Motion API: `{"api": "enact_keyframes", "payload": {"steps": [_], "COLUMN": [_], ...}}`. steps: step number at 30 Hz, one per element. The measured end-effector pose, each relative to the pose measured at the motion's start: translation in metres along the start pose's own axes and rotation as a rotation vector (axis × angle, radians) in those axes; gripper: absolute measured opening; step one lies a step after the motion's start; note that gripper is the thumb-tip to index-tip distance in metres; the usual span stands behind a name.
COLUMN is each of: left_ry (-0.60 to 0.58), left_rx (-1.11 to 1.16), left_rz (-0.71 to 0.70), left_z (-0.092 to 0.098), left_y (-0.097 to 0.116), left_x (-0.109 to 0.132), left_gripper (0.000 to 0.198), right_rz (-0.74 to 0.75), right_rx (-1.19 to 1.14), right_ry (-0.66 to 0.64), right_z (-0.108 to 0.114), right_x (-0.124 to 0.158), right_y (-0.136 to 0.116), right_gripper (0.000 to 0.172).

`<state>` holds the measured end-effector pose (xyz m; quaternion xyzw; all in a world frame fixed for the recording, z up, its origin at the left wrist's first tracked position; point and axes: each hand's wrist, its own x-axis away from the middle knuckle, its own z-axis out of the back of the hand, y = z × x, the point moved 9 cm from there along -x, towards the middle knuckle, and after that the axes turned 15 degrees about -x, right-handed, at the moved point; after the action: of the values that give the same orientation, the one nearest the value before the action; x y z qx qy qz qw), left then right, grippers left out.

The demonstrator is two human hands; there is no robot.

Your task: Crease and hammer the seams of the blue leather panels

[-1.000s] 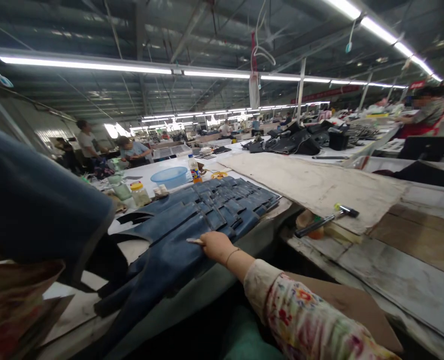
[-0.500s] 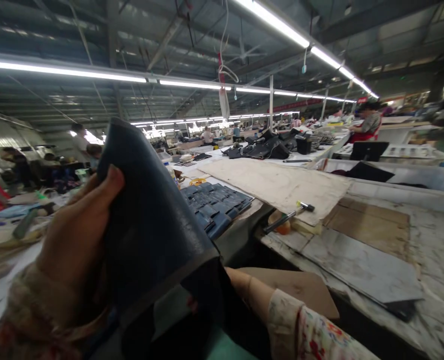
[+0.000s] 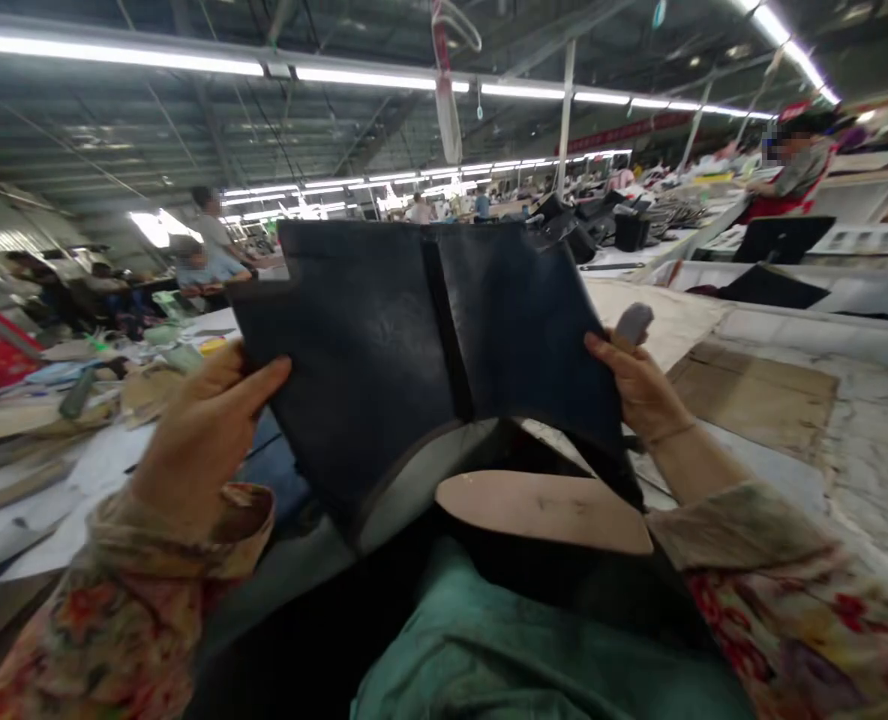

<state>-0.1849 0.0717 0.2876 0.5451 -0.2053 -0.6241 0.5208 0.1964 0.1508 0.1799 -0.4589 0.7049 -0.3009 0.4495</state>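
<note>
Clamped at both side edges, the dark blue panel (image 3: 361, 330) hung raised between the person's two hands, the grip closed on it at each end. Across its near face lay the thumb of the left hand (image 3: 196, 440); the right hand (image 3: 643, 390) pinched the opposite margin. Holding it so far apart probably kept the piece spread and turned towards the wearer. Beside the right fingers stood a grey piece (image 3: 634, 323) (perhaps a finger cover, though it was too blurred to tell).

Nearest the body lay green cloth (image 3: 489, 640), and just past it a tan board (image 3: 541, 512) showed beneath the panel's curved lower edge. Down the panel's middle ran a black strip (image 3: 448, 330), which likely marked a join. Low behind its left edge, more blue material (image 3: 271, 460) showed.

To the right, the counter (image 3: 875, 440) carried a brown sheet (image 3: 759, 400), laid flat, perhaps to protect the top. Pale cloth (image 3: 661, 310) spread just beyond, partly hidden by the panel and the right hand. Farther off, dark pieces (image 3: 583, 240) were heaped together, seemingly in store. Co-workers sat or stood well away: one in red (image 3: 796, 185) at right, another in light blue (image 3: 208, 270) at left, under long lamps (image 3: 384, 78).
</note>
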Motion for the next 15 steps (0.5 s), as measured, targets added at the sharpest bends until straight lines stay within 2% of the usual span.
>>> {"api": "enact_keyframes", "payload": {"steps": [3, 6, 8, 11, 15], "left_ry": [-0.063, -0.061, -0.07, -0.102, -0.132], "left_rx": [-0.068, -0.188, -0.183, -0.078, 0.027], "left_rz": [0.075, 0.193, 0.262, 0.364, 0.437], "left_z": [-0.01, -0.016, -0.022, -0.035, -0.051], "left_y": [-0.062, -0.123, -0.152, -0.176, -0.19], "left_x": [0.004, 0.016, 0.027, 0.041, 0.052], "left_gripper": [0.038, 0.038, 0.041, 0.046, 0.05], "right_rz": [-0.002, 0.06, 0.093, 0.091, 0.061], "right_rx": [0.078, 0.294, 0.415, 0.511, 0.601], "right_ry": [0.042, -0.046, -0.106, -0.164, -0.2], "right_z": [0.023, 0.021, 0.017, 0.017, 0.022], "right_x": [-0.008, -0.001, 0.008, 0.018, 0.026], "right_y": [-0.019, -0.025, -0.02, -0.009, -0.004], "right_gripper": [0.028, 0.03, 0.033, 0.034, 0.036]}}
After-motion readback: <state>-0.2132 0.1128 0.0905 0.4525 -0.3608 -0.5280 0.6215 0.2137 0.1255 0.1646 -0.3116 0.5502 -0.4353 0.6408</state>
